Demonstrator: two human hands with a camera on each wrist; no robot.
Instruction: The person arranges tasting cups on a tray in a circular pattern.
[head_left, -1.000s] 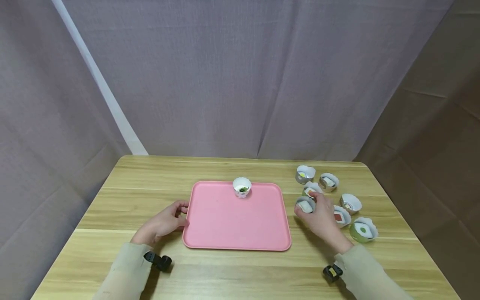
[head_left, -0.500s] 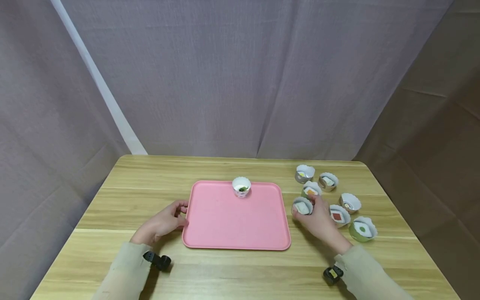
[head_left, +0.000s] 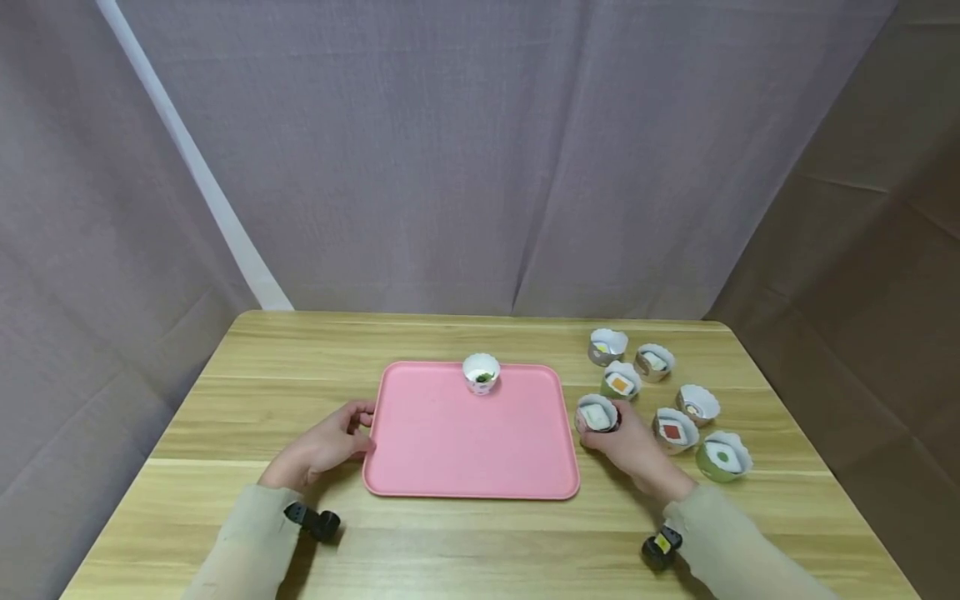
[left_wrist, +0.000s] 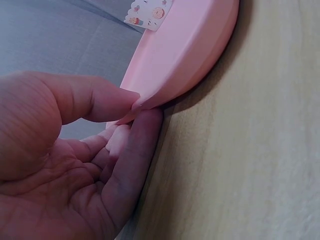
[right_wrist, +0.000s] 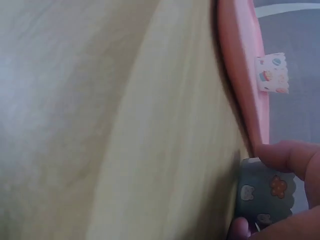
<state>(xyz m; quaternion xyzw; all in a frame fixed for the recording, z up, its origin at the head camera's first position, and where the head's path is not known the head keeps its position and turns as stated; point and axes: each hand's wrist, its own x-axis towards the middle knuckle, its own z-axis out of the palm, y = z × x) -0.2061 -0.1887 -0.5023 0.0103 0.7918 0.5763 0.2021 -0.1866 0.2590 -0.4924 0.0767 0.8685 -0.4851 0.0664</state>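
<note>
A pink tray [head_left: 468,450] lies on the table, and a white scalloped paper baking cup [head_left: 481,373] with something green inside stands near its far edge. My left hand [head_left: 322,450] pinches the tray's left rim, thumb above and a finger below, as the left wrist view shows. My right hand [head_left: 637,454] grips a grey-blue baking cup [right_wrist: 265,190] with small animal prints, close beside the tray's right edge. A white piece sits in that cup; some of its far wall is behind my fingers in the right wrist view.
Right of the tray stand several more baking cups: one with an orange square [head_left: 621,383], one with a red square [head_left: 673,431], a green one with a green dot [head_left: 723,457]. Grey curtains [head_left: 450,167] rise behind the wooden table [head_left: 465,550].
My right hand has moved a little left with its cup, away from the other cups and up to the tray's right edge. The left hand stays on the rim.
</note>
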